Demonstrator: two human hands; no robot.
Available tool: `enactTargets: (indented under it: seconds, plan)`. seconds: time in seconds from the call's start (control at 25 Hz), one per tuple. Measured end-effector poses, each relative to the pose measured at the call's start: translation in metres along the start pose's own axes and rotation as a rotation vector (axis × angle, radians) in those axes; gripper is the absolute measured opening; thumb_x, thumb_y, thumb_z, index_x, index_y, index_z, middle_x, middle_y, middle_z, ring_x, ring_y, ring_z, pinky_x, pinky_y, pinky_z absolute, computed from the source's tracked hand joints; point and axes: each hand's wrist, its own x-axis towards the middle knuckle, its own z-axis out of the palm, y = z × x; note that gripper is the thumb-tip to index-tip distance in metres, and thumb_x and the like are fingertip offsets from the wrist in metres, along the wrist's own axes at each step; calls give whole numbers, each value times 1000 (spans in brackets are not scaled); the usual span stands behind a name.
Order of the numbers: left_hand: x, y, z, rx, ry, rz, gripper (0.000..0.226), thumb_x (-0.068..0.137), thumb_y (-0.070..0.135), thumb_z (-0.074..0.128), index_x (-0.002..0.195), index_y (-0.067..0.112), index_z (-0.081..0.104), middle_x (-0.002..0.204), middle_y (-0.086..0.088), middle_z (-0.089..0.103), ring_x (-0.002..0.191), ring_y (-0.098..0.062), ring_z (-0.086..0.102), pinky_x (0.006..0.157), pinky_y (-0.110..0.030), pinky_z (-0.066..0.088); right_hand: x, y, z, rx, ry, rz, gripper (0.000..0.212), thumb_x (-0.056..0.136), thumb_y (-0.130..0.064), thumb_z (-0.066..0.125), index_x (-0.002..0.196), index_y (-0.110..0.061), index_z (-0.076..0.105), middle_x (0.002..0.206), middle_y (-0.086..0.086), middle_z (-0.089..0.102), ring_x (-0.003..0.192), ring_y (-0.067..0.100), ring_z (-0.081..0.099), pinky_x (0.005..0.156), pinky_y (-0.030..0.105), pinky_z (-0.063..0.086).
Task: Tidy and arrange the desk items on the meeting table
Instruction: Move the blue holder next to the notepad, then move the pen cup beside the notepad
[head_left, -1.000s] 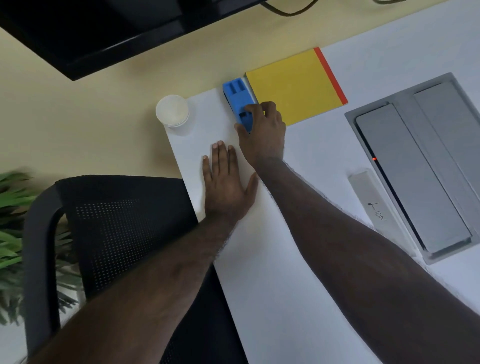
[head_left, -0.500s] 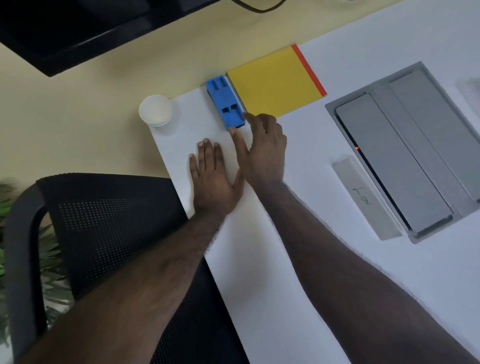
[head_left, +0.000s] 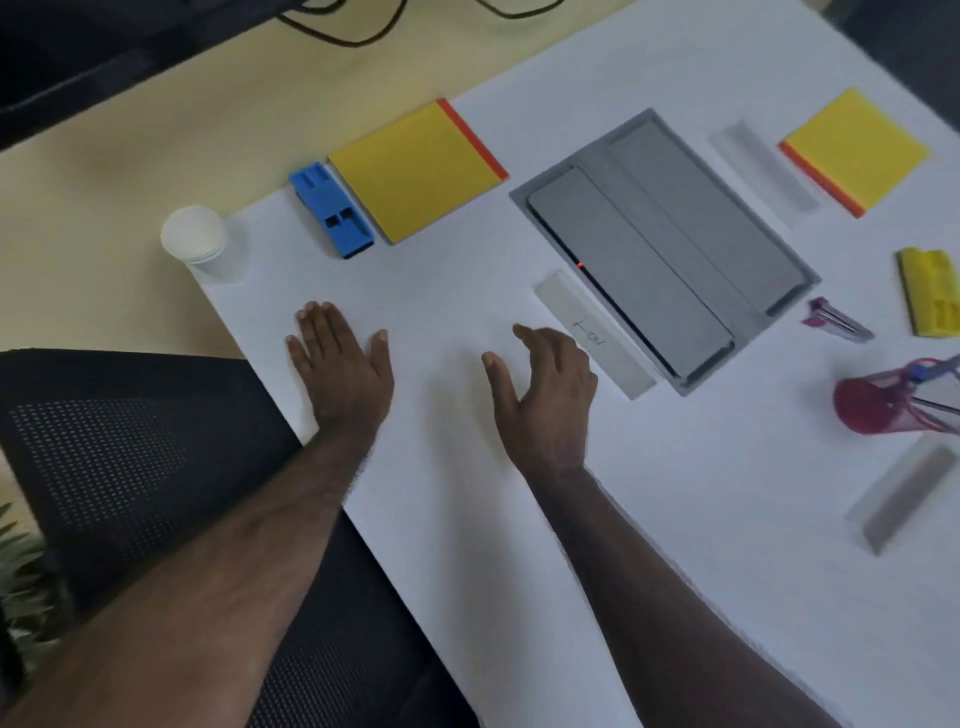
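a: what containers are on the white table (head_left: 467, 519)?

b: a white paper cup (head_left: 193, 240) at the corner, contents not visible, and a red mesh pen holder (head_left: 878, 405) lying tipped at the right with pens poking out.

a: and the blue block (head_left: 331, 208)?

b: it lies flat just beside the yellow notepad (head_left: 415, 169), long axis running parallel to the pad's edge, towards the table's far edge.

a: the hands?

b: the left hand (head_left: 340, 371) rests flat on the table, fingers straight. the right hand (head_left: 545, 389) is relaxed, fingers spread, holding nothing, just beside a white name bar (head_left: 595, 335).
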Motion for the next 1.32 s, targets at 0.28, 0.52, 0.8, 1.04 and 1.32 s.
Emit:
enactTargets:
  seconds: [0.28,0.52,0.8,1.04,1.32]
  plan:
    - [-85,91,-22,-272,39,126,72,110,46,48,156,-8,35,161,-27,41,154,-36,36,126,-58,26,-59,69,-78,-40,59,223,50,103,-62,52,138,-27,59,137,-8,59,129,17,53,105,28,30]
    - [-141,185,-48,-435,34,403,70,107,42,57,155,-5,39,161,-21,45,156,-29,36,128,-58,23,-79,132,-141,-61,146,393,54,101,-61,56,141,-24,56,140,-3,60,132,20,52,108,29,32]
    - [-177,284,-49,-519,-22,665,66,104,41,63,149,-4,49,158,-17,49,154,-28,39,125,-63,25,-71,203,-206,57,313,584,69,94,-59,72,148,-22,49,150,-1,54,141,20,50,116,46,48]
    - [-196,345,-30,-466,-133,786,72,101,49,62,151,0,48,160,-16,47,155,-29,37,126,-65,21,-29,253,-232,231,306,806,106,81,-64,83,163,-23,31,169,-1,36,155,22,39,123,41,39]
    - [-189,397,8,-355,-280,884,82,99,55,62,159,6,37,168,-13,35,160,-28,26,129,-60,15,30,304,-227,347,366,914,112,76,-55,92,163,-25,30,168,-1,39,154,25,42,122,45,45]
